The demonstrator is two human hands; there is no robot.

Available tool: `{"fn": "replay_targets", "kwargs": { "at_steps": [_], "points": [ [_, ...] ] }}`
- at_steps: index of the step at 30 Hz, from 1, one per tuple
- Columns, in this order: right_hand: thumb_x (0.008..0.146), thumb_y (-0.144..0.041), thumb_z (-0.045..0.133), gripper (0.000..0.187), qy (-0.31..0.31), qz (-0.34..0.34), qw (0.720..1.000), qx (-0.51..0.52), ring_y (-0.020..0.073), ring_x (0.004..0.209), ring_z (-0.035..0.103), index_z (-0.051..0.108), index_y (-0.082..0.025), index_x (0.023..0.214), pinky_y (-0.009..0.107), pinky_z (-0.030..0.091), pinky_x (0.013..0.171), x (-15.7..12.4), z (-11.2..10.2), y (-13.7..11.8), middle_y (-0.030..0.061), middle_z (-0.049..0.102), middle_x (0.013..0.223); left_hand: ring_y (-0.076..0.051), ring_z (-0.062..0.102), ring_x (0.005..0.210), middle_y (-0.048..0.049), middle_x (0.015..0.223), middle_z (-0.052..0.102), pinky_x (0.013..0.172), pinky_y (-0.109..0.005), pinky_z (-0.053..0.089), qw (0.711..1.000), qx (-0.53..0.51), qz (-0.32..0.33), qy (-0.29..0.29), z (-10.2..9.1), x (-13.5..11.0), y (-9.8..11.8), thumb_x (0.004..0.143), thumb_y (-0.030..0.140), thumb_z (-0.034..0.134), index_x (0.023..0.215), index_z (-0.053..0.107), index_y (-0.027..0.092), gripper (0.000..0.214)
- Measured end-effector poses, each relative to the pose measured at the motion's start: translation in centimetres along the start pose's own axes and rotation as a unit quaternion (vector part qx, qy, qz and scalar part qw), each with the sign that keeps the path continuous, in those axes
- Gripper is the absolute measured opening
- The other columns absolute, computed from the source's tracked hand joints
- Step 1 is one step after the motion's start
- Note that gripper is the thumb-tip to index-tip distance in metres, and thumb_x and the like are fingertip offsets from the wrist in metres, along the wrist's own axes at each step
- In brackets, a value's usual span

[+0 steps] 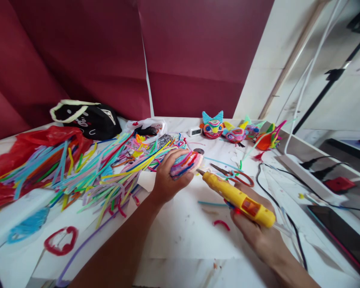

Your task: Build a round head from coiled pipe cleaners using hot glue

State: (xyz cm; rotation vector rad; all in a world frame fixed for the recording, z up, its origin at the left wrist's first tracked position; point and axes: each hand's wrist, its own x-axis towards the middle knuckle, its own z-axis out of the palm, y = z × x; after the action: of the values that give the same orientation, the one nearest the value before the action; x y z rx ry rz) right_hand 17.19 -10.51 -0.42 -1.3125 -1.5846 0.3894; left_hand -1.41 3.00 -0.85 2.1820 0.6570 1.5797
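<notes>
My left hand [165,178] is closed around a rounded craft piece [184,165] wound with stripes of coloured pipe cleaner. My right hand [255,224] grips a yellow hot glue gun [237,196], a small red light glowing near its handle. The gun's nozzle points left and sits close to the right side of the striped piece; whether they touch I cannot tell. Just behind the gun lie scissors [232,174] with orange handles. Below the hands, a short red pipe cleaner [221,225] and a blue one [211,204] rest on white paper [180,240].
Loose pipe cleaners [108,172] cover the left side, some in a red plastic bag [27,148]. Finished-looking pipe-cleaner figures [213,130] stand at the back right. A black bag [87,120] leans by the backdrop. A power strip [312,180], black cable [276,200] and phone [342,236] lie right.
</notes>
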Motion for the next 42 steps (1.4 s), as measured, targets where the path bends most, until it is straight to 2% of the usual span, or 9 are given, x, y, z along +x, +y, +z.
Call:
{"fn": "replay_targets", "kwargs": {
  "at_steps": [12,20,26,42],
  "points": [
    [0.076,-0.017,0.051,0.017,-0.008,0.004,1.000,0.009,0.0130,0.052,0.040,0.039,-0.023,0.065,0.028,0.031,0.048,0.10,-0.01,-0.33,-0.0034,0.043,0.061,-0.025,0.059,0.111,-0.0106,0.115,0.064,0.100,-0.039,0.045,1.000,-0.005,0.014,0.003,0.00,0.01,-0.18,0.080,0.033,0.063,0.115,0.060,0.019,0.039],
    [0.075,-0.018,0.051,0.016,-0.011,-0.009,1.000,0.006,0.0137,0.053,0.042,0.039,-0.023,0.066,0.028,0.032,0.048,0.11,-0.13,-0.32,-0.0030,0.044,0.061,-0.026,0.059,0.111,-0.0105,0.116,0.065,0.100,-0.042,0.045,1.000,-0.001,0.007,0.001,0.00,0.04,-0.15,0.080,0.036,0.062,0.115,0.060,0.020,0.039],
    [0.076,-0.018,0.050,0.013,-0.002,0.000,1.000,0.003,0.0132,0.054,0.043,0.042,-0.023,0.068,0.027,0.034,0.049,0.13,-0.14,-0.28,-0.0032,0.045,0.062,-0.026,0.059,0.112,-0.0107,0.115,0.065,0.101,-0.040,0.045,1.000,-0.001,0.007,-0.002,0.00,-0.02,-0.18,0.080,0.037,0.063,0.115,0.060,0.019,0.040],
    [0.074,-0.019,0.050,0.014,0.033,0.018,0.999,-0.035,0.0143,0.052,0.042,0.039,-0.024,0.067,0.029,0.033,0.048,0.34,-0.11,0.04,-0.0031,0.044,0.060,-0.027,0.059,0.114,-0.0108,0.115,0.066,0.101,-0.042,0.045,1.000,0.006,-0.019,-0.008,-0.02,0.04,0.10,0.079,0.039,0.062,0.113,0.061,0.021,0.039]
  ]
}}
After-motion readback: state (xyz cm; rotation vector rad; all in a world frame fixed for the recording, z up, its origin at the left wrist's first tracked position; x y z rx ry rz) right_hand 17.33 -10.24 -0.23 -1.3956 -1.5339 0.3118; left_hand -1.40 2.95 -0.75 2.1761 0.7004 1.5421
